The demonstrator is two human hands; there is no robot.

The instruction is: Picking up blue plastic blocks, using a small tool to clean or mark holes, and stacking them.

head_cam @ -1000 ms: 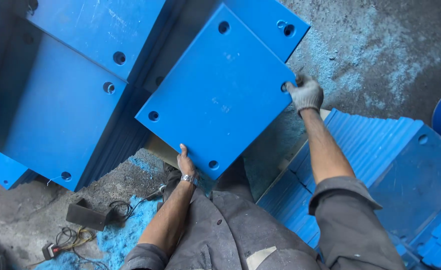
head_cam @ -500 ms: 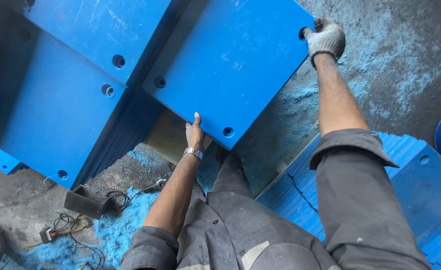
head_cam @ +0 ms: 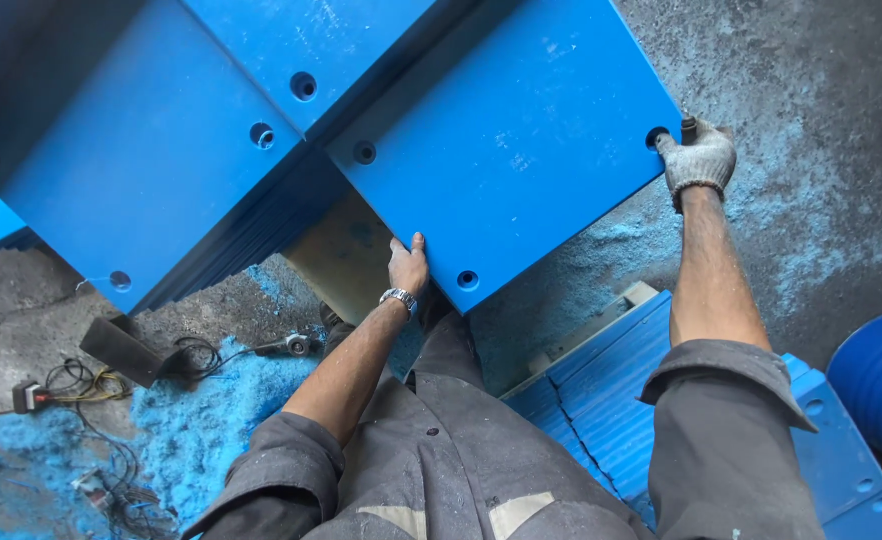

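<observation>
Blue panel (head_cam: 506,150), upper centre of the frame, is looking stiff and heavy; you're gripping its edges, bare left hand (head_cam: 408,265) below, gloved right hand (head_cam: 698,158) clutching the corner

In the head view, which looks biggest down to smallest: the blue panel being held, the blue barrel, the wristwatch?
1. Blue panel, by far the largest.
2. Blue barrel, though the frame edge cuts it off.
3. Wristwatch, smallest.
</observation>
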